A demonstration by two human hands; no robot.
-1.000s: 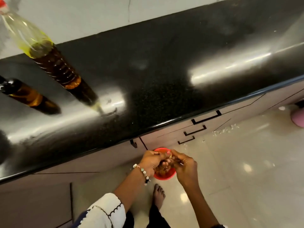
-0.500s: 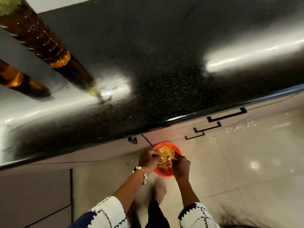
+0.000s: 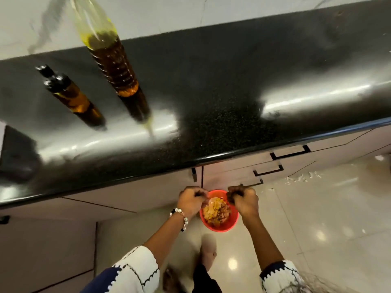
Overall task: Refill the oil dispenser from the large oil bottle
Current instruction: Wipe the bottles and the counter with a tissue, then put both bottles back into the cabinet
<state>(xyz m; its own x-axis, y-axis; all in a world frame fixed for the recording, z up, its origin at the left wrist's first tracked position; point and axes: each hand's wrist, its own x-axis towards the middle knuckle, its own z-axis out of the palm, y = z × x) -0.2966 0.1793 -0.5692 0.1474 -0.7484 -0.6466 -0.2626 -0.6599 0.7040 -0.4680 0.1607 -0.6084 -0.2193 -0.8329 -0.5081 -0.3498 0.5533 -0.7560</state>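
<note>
The large oil bottle (image 3: pixel 114 66) stands on the black counter (image 3: pixel 222 98), clear plastic with dark amber oil in its lower part. Left of it stands the smaller dark oil dispenser (image 3: pixel 74 98) with a black top. Both of my hands are down below the counter edge, far from the bottles. My left hand (image 3: pixel 191 200) and my right hand (image 3: pixel 243 199) have curled fingers and grip opposite sides of the rim of a small red bin (image 3: pixel 218 226) full of yellowish scraps.
Cabinet drawers with black handles (image 3: pixel 289 152) run under the counter edge. The glossy tiled floor (image 3: pixel 328 218) has white scraps scattered at the right. A dark object (image 3: pixel 17 153) lies on the counter's left end. My bare foot (image 3: pixel 208 250) is beneath the bin.
My hands were together over the bin's contents; they have moved apart to its two sides. The view has tilted up, showing more of both bottles.
</note>
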